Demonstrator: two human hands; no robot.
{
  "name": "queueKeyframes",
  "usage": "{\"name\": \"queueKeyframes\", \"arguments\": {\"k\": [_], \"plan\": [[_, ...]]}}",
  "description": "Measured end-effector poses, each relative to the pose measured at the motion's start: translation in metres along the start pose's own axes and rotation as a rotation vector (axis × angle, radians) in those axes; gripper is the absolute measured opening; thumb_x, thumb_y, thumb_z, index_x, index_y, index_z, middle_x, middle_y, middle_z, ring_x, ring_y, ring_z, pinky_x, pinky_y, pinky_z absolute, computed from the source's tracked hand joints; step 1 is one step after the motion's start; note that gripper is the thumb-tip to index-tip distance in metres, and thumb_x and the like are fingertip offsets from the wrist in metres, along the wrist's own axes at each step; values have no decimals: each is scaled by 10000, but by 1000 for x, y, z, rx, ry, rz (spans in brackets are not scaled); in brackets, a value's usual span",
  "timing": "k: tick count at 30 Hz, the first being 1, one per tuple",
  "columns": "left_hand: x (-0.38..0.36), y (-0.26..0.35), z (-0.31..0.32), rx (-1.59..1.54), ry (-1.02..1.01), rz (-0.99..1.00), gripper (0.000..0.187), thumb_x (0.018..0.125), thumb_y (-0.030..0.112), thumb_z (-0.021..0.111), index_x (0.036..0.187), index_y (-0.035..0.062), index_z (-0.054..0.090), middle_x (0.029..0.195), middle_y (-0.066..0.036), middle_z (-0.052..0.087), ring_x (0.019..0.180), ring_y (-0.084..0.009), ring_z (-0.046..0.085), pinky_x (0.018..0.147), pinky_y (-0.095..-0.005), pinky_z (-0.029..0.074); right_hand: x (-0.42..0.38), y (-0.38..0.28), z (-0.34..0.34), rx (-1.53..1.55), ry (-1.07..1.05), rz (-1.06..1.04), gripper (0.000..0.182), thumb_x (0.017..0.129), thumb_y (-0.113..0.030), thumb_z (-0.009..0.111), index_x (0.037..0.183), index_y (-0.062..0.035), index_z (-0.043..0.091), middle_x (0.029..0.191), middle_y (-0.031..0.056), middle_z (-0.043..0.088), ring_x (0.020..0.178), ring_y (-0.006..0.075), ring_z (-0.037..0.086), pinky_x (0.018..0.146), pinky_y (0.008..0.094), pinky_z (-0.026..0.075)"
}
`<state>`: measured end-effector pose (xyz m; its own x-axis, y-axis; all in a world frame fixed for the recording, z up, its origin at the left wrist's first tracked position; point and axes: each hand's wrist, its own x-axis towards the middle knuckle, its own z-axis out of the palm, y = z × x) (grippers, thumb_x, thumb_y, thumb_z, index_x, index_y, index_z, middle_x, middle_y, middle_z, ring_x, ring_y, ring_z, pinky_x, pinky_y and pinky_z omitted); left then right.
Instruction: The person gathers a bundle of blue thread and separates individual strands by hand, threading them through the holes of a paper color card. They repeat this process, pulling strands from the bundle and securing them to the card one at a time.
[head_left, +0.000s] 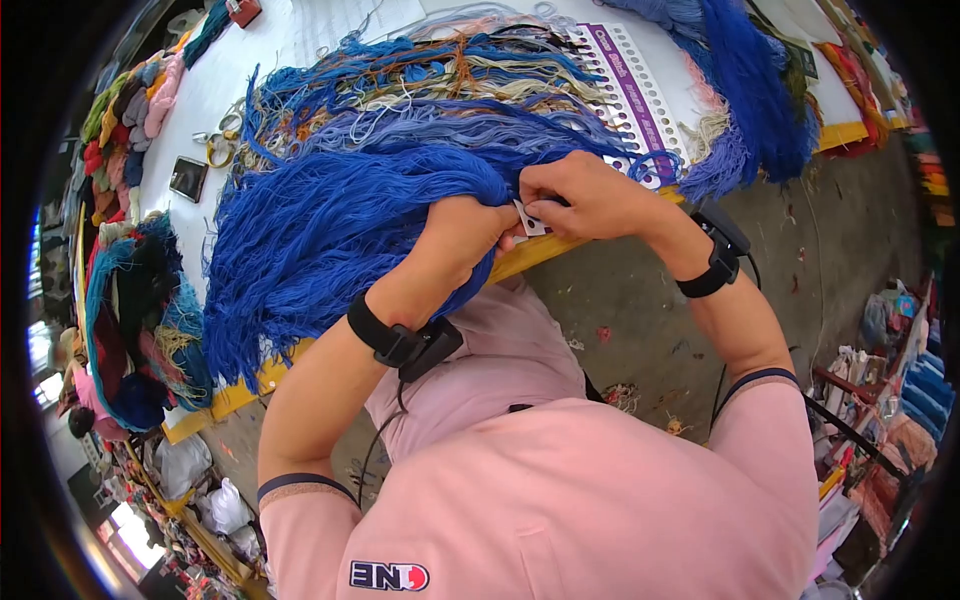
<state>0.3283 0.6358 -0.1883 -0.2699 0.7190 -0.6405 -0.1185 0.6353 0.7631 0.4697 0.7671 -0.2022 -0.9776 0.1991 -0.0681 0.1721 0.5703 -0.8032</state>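
A thick bundle of bright blue embroidery thread (340, 230) spreads over the near side of the table. My left hand (465, 230) is closed round the near end of that bundle, beside the white end of a punched card (530, 218). Just right of it, my right hand (580, 195) is pinched at the card's end; what lies between its fingertips is hidden. Behind both hands, the long thread card (622, 90) with a purple printed strip has holes along its sides. Many blue, cream and brown threads (440, 80) run left from its holes.
Gold-handled scissors (222, 145) and a small black square device (188, 178) lie left of the threads. More blue skeins (755, 100) hang over the table at the right. Coloured skeins (140, 330) hang at the left corner. The yellow table edge (540, 250) runs below my hands.
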Motion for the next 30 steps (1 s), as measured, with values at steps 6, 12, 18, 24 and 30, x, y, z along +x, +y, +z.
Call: {"name": "queueKeyframes", "arguments": {"k": [6, 12, 18, 24, 30], "plan": [[1, -8, -24, 123, 94, 195, 118, 822, 71, 693, 901, -12, 665, 709, -50, 639, 522, -118, 549, 501, -253, 435, -5, 0, -1, 129, -24, 89, 170, 812, -197, 661, 856, -35, 636, 739, 129, 669, 688, 299, 646, 631, 394, 476], [-3, -11, -35, -214, -37, 162, 138, 838, 83, 722, 910, -15, 656, 768, -49, 627, 651, -100, 570, 499, -221, 438, -7, 0, 1, -73, 30, 5, 204, 811, -224, 676, 869, -32, 637, 769, 146, 667, 744, 316, 646, 677, 405, 476], [-7, -10, -49, -726, -225, -123, 136, 870, 85, 700, 931, -28, 656, 807, -51, 627, 645, -87, 549, 481, -181, 432, -7, -3, -6, 25, -59, 19, 199, 833, -231, 668, 836, -32, 657, 751, 119, 666, 716, 296, 642, 653, 389, 469], [-14, -1, -42, -817, -311, -131, 189, 915, 116, 651, 1001, -52, 640, 841, -66, 638, 659, -72, 524, 500, -181, 429, -4, -3, -12, 175, -190, 124, 205, 870, -234, 655, 836, -33, 662, 681, 56, 655, 600, 162, 614, 554, 315, 455], [6, -17, -33, -267, -359, 282, 142, 892, 142, 683, 937, 8, 676, 743, -6, 610, 618, -81, 511, 583, -225, 404, 3, 0, -6, 461, -100, 352, 182, 925, -148, 616, 832, 8, 628, 622, 33, 627, 499, 75, 567, 471, 215, 443]]}}
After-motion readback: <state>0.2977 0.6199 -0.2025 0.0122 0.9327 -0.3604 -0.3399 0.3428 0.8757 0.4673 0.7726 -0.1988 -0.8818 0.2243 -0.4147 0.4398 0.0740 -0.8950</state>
